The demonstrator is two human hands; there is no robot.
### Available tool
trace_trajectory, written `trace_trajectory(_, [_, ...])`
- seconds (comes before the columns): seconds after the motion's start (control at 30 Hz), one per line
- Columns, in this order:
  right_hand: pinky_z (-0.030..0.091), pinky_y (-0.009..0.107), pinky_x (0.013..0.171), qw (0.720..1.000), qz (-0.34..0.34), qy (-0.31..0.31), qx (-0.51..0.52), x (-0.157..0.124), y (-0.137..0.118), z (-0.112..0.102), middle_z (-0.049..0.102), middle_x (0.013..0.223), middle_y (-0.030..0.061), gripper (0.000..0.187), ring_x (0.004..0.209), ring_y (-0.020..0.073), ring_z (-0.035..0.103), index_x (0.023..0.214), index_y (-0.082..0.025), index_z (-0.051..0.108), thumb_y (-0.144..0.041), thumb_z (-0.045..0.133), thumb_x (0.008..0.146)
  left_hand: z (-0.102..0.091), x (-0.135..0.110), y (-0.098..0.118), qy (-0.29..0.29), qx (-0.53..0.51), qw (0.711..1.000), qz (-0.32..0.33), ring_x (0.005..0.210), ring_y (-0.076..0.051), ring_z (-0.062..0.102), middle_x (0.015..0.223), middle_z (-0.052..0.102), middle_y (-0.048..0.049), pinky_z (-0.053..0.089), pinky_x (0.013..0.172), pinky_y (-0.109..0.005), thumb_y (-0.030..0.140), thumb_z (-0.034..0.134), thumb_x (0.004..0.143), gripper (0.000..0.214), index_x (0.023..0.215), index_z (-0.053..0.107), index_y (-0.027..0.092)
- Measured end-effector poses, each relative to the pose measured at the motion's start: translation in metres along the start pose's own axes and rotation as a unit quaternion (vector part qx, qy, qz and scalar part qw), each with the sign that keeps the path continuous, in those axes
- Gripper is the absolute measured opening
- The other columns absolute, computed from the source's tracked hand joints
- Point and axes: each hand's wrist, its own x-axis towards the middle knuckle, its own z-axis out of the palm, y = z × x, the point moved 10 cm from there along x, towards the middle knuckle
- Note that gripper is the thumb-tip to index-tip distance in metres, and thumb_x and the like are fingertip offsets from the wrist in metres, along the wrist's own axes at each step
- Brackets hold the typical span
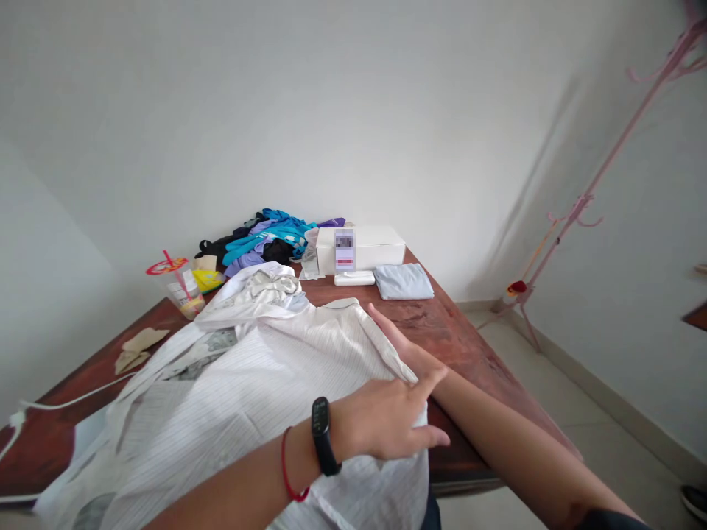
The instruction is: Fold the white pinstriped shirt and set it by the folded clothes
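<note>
A white shirt [309, 368] with thin stripes lies spread over the wooden table, and its lower part hangs toward me. My left hand [387, 419], below a black wristband and a red string bracelet, rests palm down on the shirt near its right edge. Its index finger and thumb stretch apart. Farther up, my right hand [395, 338] lies along that same edge with its fingers straight; some of them are hidden by the cloth. Next to the shirt's far left side is a bunched heap of white cloth [270, 287].
Against the wall lie piled clothes [270, 239] and a white box [381, 243]. A folded light-blue cloth [404, 282] sits on the table [469, 368]. At the left stand a drink cup [182, 288] with a straw and a white cable [82, 397]. A pink coat rack [613, 154] leans into view at right.
</note>
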Motion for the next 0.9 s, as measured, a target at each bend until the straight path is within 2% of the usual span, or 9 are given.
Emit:
trace_trajectory(0.1, [0.056,0.036,0.079,0.981,0.035,0.01,0.193,0.005,0.01,-0.002,0.076,0.089,0.01,0.046,0.091,0.0277,0.071,0.094,-0.02,0.072,-0.058,0.046,0.096,-0.012,-0.014,-0.021,0.054,-0.02,0.997,-0.053,0.101,-0.033,0.071,0.11,0.075,-0.0124,0.051,0.081,-0.039,0.057,0.053,0.096,0.074,0.158,0.029,0.025])
trace_trajectory(0.2, [0.055,0.037,0.079,0.967,0.026,0.051,0.249,0.012,0.012,-0.009,0.076,0.092,0.0059,0.025,0.086,0.0261,0.07,0.092,-0.019,0.069,-0.043,0.064,0.084,-0.038,-0.031,-0.059,0.124,-0.076,0.982,-0.118,0.103,-0.029,0.07,0.111,0.075,-0.0092,0.05,0.084,-0.037,0.057,0.046,0.099,0.051,0.14,0.054,0.027])
trace_trajectory(0.3, [0.055,0.039,0.081,0.947,0.03,0.035,0.317,0.012,0.007,-0.001,0.076,0.091,0.0054,0.027,0.082,0.0255,0.071,0.097,-0.017,0.069,-0.036,0.069,0.078,-0.065,-0.045,-0.101,0.191,-0.123,0.958,-0.174,0.102,-0.027,0.07,0.109,0.074,-0.01,0.051,0.083,-0.035,0.058,0.041,0.1,0.048,0.122,0.065,0.023])
trace_trajectory(0.4, [0.055,0.037,0.082,0.924,0.024,0.007,0.383,0.006,-0.005,0.011,0.076,0.093,0.0052,0.033,0.079,0.0229,0.07,0.104,-0.017,0.07,-0.031,0.075,0.075,-0.085,-0.055,-0.134,0.254,-0.154,0.928,-0.224,0.096,-0.027,0.07,0.104,0.074,-0.0115,0.051,0.084,-0.036,0.06,0.042,0.098,0.055,0.133,0.056,0.019])
trace_trajectory(0.5, [0.052,0.033,0.083,0.941,-0.022,-0.034,0.337,-0.001,-0.021,0.024,0.075,0.097,0.0037,0.034,0.083,0.0199,0.068,0.11,-0.019,0.071,-0.032,0.075,0.079,-0.086,-0.052,-0.149,0.246,-0.157,0.921,-0.256,0.092,-0.028,0.071,0.102,0.074,-0.0127,0.052,0.08,-0.035,0.066,0.045,0.095,0.07,0.143,0.044,0.016])
trace_trajectory(0.6, [0.05,0.034,0.088,0.968,-0.086,-0.075,0.222,-0.005,-0.034,0.038,0.073,0.099,0.0028,0.031,0.09,0.0203,0.066,0.108,-0.02,0.074,-0.038,0.074,0.083,-0.078,-0.049,-0.164,0.211,-0.166,0.911,-0.313,0.088,-0.03,0.072,0.111,0.071,-0.0195,0.053,0.065,-0.03,0.074,0.052,0.087,0.084,0.143,0.04,0.012])
trace_trajectory(0.67, [0.047,0.037,0.096,0.977,-0.14,-0.098,0.127,-0.009,-0.045,0.047,0.07,0.112,0.0058,0.034,0.104,0.0238,0.064,0.11,-0.02,0.075,-0.043,0.073,0.085,-0.071,-0.05,-0.177,0.199,-0.184,0.894,-0.355,0.076,-0.028,0.073,0.111,0.07,-0.0231,0.051,0.055,-0.029,0.072,0.054,0.087,0.084,0.141,0.037,0.009])
trace_trajectory(0.77, [0.041,0.04,0.107,0.969,-0.221,-0.108,-0.01,-0.019,-0.06,0.055,0.063,0.13,0.0103,0.039,0.122,0.0273,0.058,0.119,-0.021,0.074,-0.045,0.069,0.089,-0.065,-0.052,-0.195,0.195,-0.206,0.884,-0.373,0.063,-0.024,0.07,0.101,0.072,-0.0201,0.05,0.051,-0.028,0.059,0.053,0.092,0.064,0.129,0.046,0.007])
trace_trajectory(0.9, [0.049,0.036,0.094,0.962,-0.248,-0.083,-0.076,-0.025,-0.064,0.056,0.07,0.117,0.0112,0.037,0.106,0.0248,0.067,0.115,-0.02,0.076,-0.047,0.062,0.094,-0.071,-0.054,-0.204,0.231,-0.169,0.894,-0.344,0.079,-0.029,0.072,0.089,0.072,-0.0174,0.053,0.067,-0.034,0.031,0.056,0.09,0.024,0.099,0.064,0.009])
